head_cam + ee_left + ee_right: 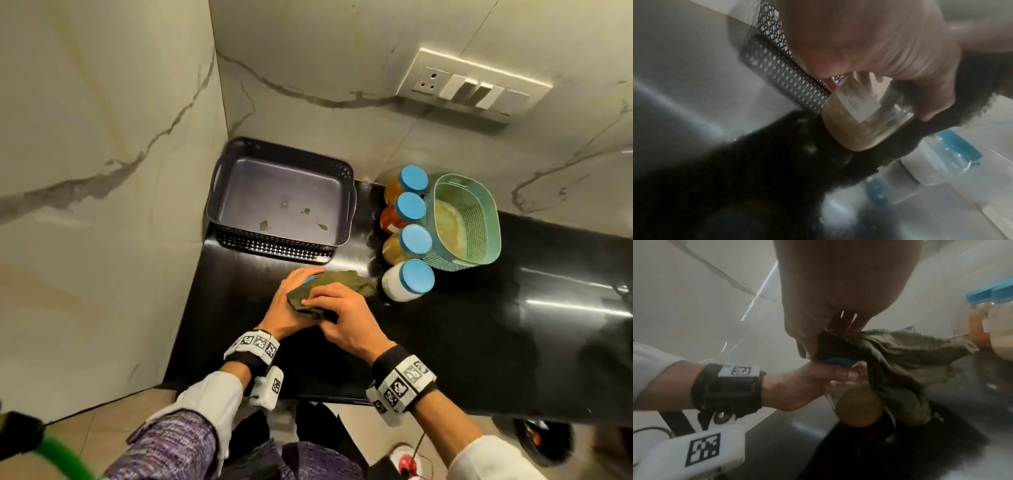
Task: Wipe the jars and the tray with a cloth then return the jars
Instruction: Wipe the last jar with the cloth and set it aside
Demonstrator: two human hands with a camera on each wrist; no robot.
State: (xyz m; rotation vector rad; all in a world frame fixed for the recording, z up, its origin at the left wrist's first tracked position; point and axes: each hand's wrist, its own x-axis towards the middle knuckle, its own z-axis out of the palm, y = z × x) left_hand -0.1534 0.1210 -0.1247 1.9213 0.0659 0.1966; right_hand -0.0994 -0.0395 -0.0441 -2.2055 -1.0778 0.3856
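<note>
The left hand (289, 305) grips a blue-lidded jar (865, 123) on the black counter (445, 342). The right hand (346, 318) presses a green cloth (325, 291) over it, fingers curled on the fabric. Beyond stand four blue-lidded jars (412, 236), a teal basket (486, 212) and the dark tray (346, 171) in the corner.

Tray (224, 192) at frame centre on the worktop (513, 325); four jars (409, 236) in a column to its right, touching the basket (493, 219) further right; cloth (329, 287) below the tray.
</note>
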